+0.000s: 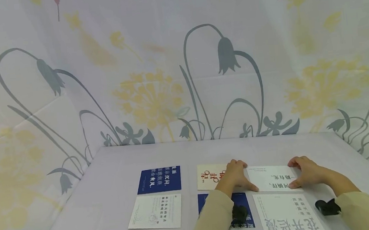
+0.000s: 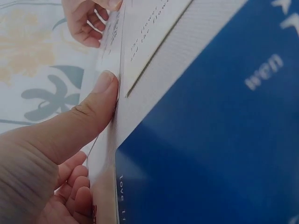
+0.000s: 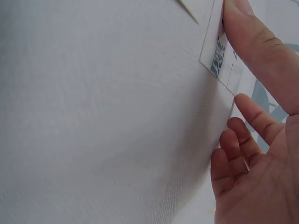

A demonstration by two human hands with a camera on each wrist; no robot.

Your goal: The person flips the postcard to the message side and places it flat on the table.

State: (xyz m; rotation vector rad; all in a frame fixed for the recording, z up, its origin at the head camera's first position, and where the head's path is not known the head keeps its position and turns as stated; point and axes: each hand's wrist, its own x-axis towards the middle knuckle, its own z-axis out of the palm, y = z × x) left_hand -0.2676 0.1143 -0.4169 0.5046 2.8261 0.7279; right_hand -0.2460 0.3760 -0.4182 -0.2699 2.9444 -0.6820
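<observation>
A white card (image 1: 267, 179) with dark printed characters lies flat between my two hands. My left hand (image 1: 234, 177) holds its left end, the thumb at the near corner and a fingertip by the far one. At the opposite end, my right hand (image 1: 308, 173) grips it, with thumb and index finger (image 3: 254, 112) spread across the short side. The other fingers of each hand bend loosely. Below my left wrist is a blue card (image 1: 245, 201), partly covered by the sleeve. A cream card (image 1: 207, 175) with red print extends from behind the left hand.
Near the right hand lies a white card (image 1: 285, 211) with large greyish characters. To the left are another blue card (image 1: 159, 180) and a white card (image 1: 155, 212) with faint writing. A floral cloth (image 1: 170, 105) hangs behind the pale tabletop (image 1: 110, 174).
</observation>
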